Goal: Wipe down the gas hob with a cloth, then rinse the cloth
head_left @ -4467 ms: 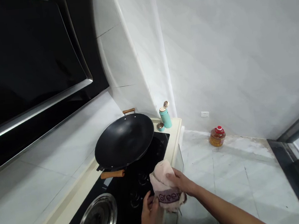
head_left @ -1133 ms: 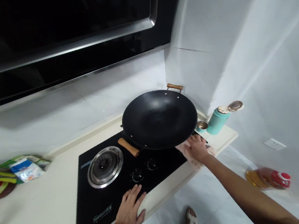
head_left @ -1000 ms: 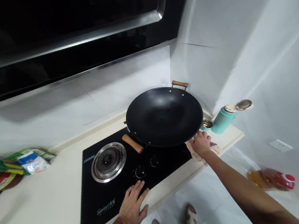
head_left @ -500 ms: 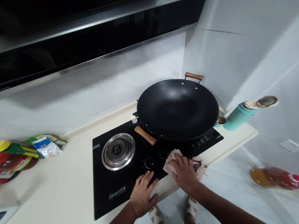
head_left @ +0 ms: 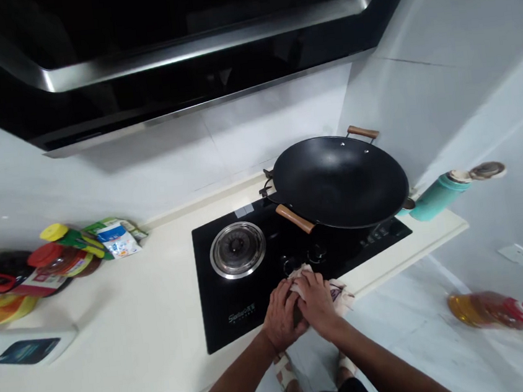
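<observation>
A crumpled pale pink cloth (head_left: 342, 298) with a dark pattern lies at the front edge of the black gas cooktop (head_left: 220, 297). My right hand (head_left: 318, 302) is closed over it, fingers pointing toward the knobs. Against its left side, my left hand (head_left: 280, 319) curls its fingers onto the cloth's near left edge; the thumbs are close together. Just beyond the hands are the control knobs (head_left: 317, 253). A large black wok (head_left: 339, 181) with wooden handles sits on the right burner. The left burner (head_left: 238, 250) is bare, with a shiny metal ring.
Bottles and seasoning packets (head_left: 119, 239) stand at the left on the pale countertop (head_left: 153, 319). An open turquoise flask (head_left: 441, 196) leans at the right end. On the floor is an oil bottle (head_left: 493, 310). A dark range hood (head_left: 211, 70) overhangs the cooktop.
My left hand, open and spread on the cooktop's front edge before, has moved right and closed on the cloth beside my right hand. The view has swung left.
</observation>
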Demonstrator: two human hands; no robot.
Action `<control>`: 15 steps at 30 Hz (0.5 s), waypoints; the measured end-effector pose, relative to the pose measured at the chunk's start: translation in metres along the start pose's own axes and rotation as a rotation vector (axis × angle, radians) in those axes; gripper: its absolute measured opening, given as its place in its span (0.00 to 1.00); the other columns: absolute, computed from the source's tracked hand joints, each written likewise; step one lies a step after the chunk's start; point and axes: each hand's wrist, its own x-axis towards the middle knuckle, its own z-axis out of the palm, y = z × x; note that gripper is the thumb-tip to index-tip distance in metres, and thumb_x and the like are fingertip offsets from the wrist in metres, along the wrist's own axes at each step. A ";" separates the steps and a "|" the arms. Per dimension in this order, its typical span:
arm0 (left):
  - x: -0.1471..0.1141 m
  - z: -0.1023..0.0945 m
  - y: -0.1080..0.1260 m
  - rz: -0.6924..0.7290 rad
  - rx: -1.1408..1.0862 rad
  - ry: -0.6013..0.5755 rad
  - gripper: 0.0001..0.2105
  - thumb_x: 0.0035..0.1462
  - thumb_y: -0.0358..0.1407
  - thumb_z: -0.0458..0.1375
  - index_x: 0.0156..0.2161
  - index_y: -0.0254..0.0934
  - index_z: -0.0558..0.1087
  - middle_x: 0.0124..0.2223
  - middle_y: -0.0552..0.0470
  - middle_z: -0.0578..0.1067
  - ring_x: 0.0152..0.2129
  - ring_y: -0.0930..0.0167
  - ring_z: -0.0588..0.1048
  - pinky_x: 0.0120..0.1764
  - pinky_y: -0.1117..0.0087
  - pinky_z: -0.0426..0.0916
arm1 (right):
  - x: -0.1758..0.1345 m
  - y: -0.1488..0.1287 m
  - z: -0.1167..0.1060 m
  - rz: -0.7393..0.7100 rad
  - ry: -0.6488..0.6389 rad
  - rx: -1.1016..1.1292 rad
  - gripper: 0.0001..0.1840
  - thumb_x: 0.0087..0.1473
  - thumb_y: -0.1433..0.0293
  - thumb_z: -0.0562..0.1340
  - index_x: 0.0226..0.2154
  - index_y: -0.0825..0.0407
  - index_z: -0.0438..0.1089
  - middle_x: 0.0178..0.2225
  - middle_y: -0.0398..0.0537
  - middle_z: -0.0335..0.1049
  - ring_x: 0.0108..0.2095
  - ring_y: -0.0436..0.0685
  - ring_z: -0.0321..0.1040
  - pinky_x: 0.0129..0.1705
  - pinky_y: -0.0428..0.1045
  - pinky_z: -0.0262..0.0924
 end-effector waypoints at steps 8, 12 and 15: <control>-0.067 -0.040 0.004 -0.356 0.066 0.146 0.28 0.65 0.41 0.57 0.68 0.42 0.60 0.67 0.34 0.62 0.64 0.50 0.66 0.59 0.44 0.68 | 0.003 -0.074 0.042 0.058 0.099 0.332 0.18 0.61 0.71 0.58 0.52 0.45 0.75 0.63 0.54 0.66 0.59 0.70 0.59 0.60 0.65 0.52; -0.075 -0.047 0.002 -0.424 0.101 0.153 0.35 0.61 0.38 0.60 0.72 0.43 0.55 0.68 0.34 0.61 0.64 0.50 0.66 0.59 0.45 0.68 | 0.029 -0.082 0.047 -0.017 0.047 0.644 0.18 0.58 0.66 0.62 0.51 0.48 0.76 0.57 0.53 0.71 0.57 0.66 0.64 0.61 0.63 0.58; -0.062 -0.031 0.007 -0.413 0.108 0.073 0.46 0.52 0.41 0.67 0.73 0.43 0.51 0.70 0.32 0.61 0.65 0.44 0.63 0.59 0.40 0.67 | 0.036 -0.054 0.042 -0.089 0.045 0.709 0.17 0.62 0.60 0.59 0.50 0.46 0.77 0.52 0.49 0.76 0.49 0.58 0.72 0.52 0.53 0.67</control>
